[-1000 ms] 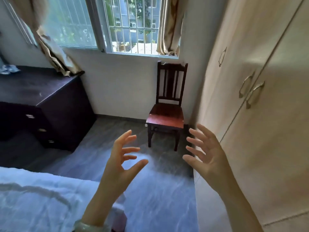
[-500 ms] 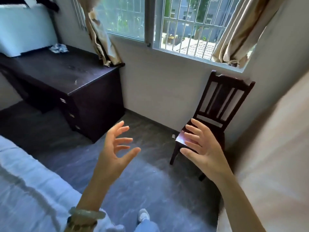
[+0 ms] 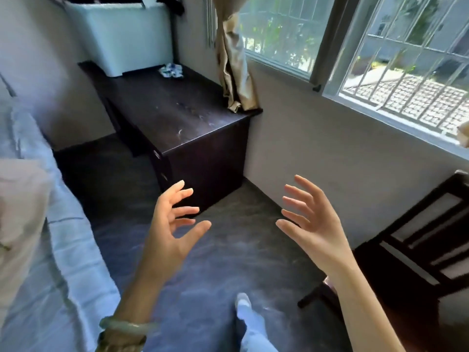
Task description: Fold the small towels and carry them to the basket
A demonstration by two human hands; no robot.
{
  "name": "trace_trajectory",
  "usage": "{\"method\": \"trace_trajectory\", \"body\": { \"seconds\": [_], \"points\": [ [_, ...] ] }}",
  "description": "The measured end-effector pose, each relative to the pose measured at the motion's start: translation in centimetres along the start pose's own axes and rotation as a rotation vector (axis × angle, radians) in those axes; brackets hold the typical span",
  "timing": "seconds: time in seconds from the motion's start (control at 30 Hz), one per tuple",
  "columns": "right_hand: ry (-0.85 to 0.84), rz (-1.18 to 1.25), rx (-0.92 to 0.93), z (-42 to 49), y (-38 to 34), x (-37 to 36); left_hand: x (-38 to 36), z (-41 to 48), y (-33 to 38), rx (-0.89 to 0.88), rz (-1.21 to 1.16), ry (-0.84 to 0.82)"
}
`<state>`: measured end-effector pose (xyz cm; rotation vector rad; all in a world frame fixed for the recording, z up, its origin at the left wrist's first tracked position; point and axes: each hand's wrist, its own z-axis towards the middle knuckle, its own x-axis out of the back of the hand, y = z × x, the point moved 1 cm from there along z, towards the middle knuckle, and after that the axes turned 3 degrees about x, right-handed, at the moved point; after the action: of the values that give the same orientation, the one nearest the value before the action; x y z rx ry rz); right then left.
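Note:
My left hand (image 3: 172,224) and my right hand (image 3: 312,219) are raised in front of me over the dark floor, palms facing each other, fingers spread, nothing in either. A pale box-like basket (image 3: 121,36) stands at the far end of a dark wooden cabinet (image 3: 172,118). A small crumpled blue-and-white cloth (image 3: 171,70) lies on the cabinet top just in front of the basket. At the left edge a pale folded cloth (image 3: 20,199) rests on the bed; I cannot tell whether it is a towel.
A bed with light blue bedding (image 3: 50,275) runs along the left. A dark wooden chair (image 3: 418,250) stands at the right under the barred window (image 3: 380,59). A beige curtain (image 3: 233,59) hangs onto the cabinet's corner. My leg and shoe (image 3: 243,303) show on the floor below.
My view has swung left: the wardrobe has left the frame, the chair has slid to the right edge, and the cabinet and basket have come to the centre. Both hands stay open and raised.

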<state>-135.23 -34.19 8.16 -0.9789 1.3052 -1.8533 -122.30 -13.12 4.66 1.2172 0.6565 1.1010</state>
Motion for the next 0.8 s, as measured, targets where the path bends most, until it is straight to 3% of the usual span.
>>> {"method": "trace_trajectory", "body": {
  "seconds": [0.43,0.8],
  "points": [
    [-0.391,0.141,0.069,29.4,4.9,-9.7,4.3,19.5,-5.8,0.083,0.111,0.378],
    [-0.651,0.142,0.101,44.7,6.4,-26.5,15.9,30.3,-11.6,0.111,0.158,0.624]
  ]
}}
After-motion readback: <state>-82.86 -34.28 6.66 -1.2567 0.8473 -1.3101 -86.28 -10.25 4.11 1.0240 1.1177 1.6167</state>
